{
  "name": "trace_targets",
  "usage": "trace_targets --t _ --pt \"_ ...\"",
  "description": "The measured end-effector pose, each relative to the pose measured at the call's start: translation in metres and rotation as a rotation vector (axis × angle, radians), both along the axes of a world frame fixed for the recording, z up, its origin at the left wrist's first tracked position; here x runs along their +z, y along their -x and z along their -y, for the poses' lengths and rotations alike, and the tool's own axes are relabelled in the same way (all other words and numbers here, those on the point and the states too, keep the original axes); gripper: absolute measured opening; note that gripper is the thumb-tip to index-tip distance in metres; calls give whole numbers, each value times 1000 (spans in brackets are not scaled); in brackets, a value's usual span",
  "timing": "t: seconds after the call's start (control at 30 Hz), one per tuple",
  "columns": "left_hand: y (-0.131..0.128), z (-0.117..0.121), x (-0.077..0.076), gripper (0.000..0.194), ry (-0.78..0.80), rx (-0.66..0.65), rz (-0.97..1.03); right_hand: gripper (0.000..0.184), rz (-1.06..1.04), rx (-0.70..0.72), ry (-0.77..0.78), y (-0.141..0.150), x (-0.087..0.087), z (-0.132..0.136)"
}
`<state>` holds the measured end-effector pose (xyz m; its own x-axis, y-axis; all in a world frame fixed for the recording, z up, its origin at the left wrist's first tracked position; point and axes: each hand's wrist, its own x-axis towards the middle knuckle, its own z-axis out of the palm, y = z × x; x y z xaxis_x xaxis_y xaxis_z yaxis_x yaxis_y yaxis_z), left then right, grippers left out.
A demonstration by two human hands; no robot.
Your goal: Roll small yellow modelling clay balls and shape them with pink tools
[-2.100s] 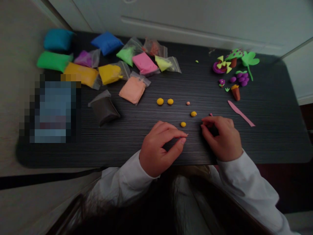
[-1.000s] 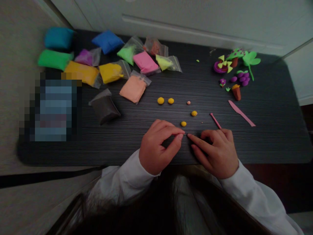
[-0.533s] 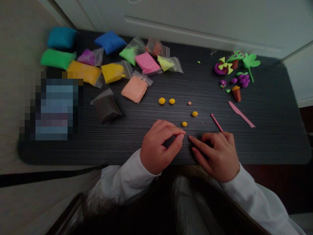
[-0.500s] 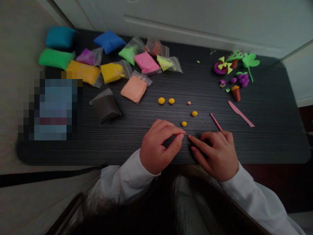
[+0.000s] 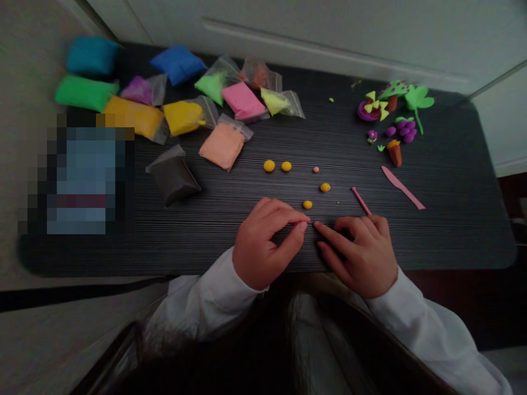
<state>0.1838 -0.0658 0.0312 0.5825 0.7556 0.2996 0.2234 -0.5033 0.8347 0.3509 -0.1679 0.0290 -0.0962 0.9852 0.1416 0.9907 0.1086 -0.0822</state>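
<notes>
My left hand (image 5: 269, 244) pinches thumb and index finger together just above the dark table (image 5: 230, 225); whatever lies between the tips is too small to make out. Close to that pinch, my right hand (image 5: 360, 252) rests with its index finger stretched out and thumb apart, the other fingers bent. A thin pink modelling stick (image 5: 360, 201) runs down to the bent fingers, its lower end hidden. Just beyond my left fingertips sits a yellow clay ball (image 5: 307, 204). Another yellow ball (image 5: 325, 187) with a small pale spot lies farther off, near a tiny pinkish speck (image 5: 338, 203).
Two more yellow balls (image 5: 277, 165) and a small peach ball (image 5: 316, 169) lie beyond. Bags of coloured clay (image 5: 183, 118) fill the back left, beside a blurred-out object (image 5: 86, 175). Finished clay figures (image 5: 373, 109) stand back right, above a pink plastic knife (image 5: 402, 187).
The whole view has shifted slightly, so everything appears a little higher and to the left. Both hands keep almost the same pose and place on the table.
</notes>
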Motion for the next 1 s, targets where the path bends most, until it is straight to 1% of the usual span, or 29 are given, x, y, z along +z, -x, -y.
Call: trace_targets --t 0.17,0.33,0.47,0.6,0.73,1.0 --pt "0 0 0 12 0 -2 11 32 -32 4 -7 -1 0 1" --pt "0 0 0 12 -3 -1 10 30 -124 -14 -34 -3 1 7" --pt "0 0 -1 11 -4 -6 16 28 -146 -46 -68 -1 -2 1" --pt "0 0 -1 12 -4 -1 15 20 -169 -96 -107 2 -5 -9" --pt "0 0 -2 12 -4 -5 15 15 -199 -87 -90 3 -7 -14" --pt "0 0 -2 12 -8 -9 25 11 -225 -75 -42 3 -6 -16"
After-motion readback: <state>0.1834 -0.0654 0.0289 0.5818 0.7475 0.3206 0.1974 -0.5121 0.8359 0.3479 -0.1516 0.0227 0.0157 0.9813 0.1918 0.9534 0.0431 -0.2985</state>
